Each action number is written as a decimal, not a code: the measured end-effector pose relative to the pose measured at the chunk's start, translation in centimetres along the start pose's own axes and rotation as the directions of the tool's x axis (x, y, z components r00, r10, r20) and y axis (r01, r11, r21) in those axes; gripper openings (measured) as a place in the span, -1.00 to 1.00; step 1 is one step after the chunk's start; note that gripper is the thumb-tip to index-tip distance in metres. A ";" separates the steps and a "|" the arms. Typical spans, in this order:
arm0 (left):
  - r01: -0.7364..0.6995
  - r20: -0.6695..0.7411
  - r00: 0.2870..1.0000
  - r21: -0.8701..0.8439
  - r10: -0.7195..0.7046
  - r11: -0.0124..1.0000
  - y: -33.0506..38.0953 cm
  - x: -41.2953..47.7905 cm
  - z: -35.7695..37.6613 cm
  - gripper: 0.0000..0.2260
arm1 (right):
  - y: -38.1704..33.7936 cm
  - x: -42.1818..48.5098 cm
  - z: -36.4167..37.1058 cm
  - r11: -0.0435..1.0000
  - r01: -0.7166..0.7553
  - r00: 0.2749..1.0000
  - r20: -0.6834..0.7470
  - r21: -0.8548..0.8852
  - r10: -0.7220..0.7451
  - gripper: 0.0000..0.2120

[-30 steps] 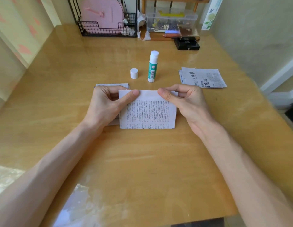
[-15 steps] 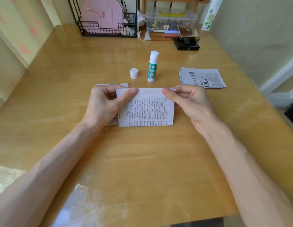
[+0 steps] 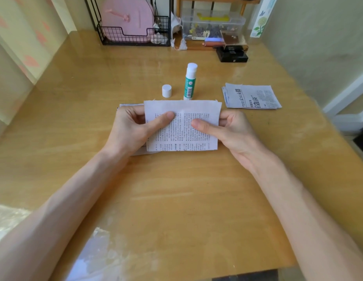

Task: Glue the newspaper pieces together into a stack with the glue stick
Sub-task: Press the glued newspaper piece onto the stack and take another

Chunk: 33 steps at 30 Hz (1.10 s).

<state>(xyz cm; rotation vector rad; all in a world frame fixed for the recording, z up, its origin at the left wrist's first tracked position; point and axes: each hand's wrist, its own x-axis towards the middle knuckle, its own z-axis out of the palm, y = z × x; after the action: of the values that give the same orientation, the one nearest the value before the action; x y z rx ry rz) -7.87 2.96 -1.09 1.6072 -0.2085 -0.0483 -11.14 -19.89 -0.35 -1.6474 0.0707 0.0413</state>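
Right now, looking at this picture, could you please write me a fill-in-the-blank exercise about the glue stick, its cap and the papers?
1. The glue stick stands upright with its cap ____.
2. The cap stands on the table to the ____ of the glue stick.
3. The left hand and right hand pinch one newspaper piece, thumbs on ____.
4. The pile of newspaper pieces lies nearer the ____ hand.
Missing words: off; left; top; right.

The left hand (image 3: 132,130) and right hand (image 3: 233,130) slide their thumbs off the top corners of the newspaper piece (image 3: 182,110) toward its middle. The piece seems lifted, its top edge nearer the glue stick (image 3: 190,82).
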 end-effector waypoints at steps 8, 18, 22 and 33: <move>0.128 0.035 0.991 0.112 -0.133 0.985 0.2 -0.6 0.3 -0.86 | 0.4 0.2 0.1 0.999 -0.007 1.000 -0.020 0.035 0.007 -0.57; 0.045 0.098 0.994 0.072 -0.052 0.996 -0.2 -0.4 0.5 -0.82 | 0.7 0.0 1.2 0.999 -0.021 1.000 0.008 0.032 0.020 -0.66; 0.070 0.114 0.990 0.068 -0.078 0.995 -0.1 -0.6 0.9 -0.78 | 0.5 0.0 1.2 1.000 0.013 1.000 -0.018 -0.022 -0.014 -0.74; 0.110 0.028 0.993 0.148 -0.116 0.983 0.9 -1.0 1.0 -0.68 | 0.4 -0.1 1.2 0.997 0.051 0.997 -0.056 0.063 -0.047 -0.72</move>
<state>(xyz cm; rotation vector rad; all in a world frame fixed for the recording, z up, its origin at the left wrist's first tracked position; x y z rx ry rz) -9.14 2.08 -0.38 1.7649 -0.1516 -0.1533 -11.20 -18.71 -0.81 -1.5854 0.0728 -0.0432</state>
